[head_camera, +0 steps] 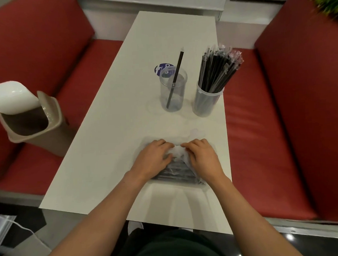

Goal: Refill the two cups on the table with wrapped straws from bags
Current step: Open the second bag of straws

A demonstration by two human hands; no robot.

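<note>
Head view, lower centre of frame: bag of wrapped straws (174, 173) flat on the white table (100, 165), under both hands. Dark straws apparently running left to right across the frame, with loose clear plastic bunched toward the upper side. Held with left hand (153, 160) on the left part and right hand (203, 160) on the right part, fingers curled, fingertips nearly meeting, apparently pinching the bunched plastic. Straight above, well apart, near frame centre: nearly empty cup (173, 92) with a single straw (177, 75). Just beside it, to the right: full cup (207, 102). Probably about equally reachable by either hand.
</note>
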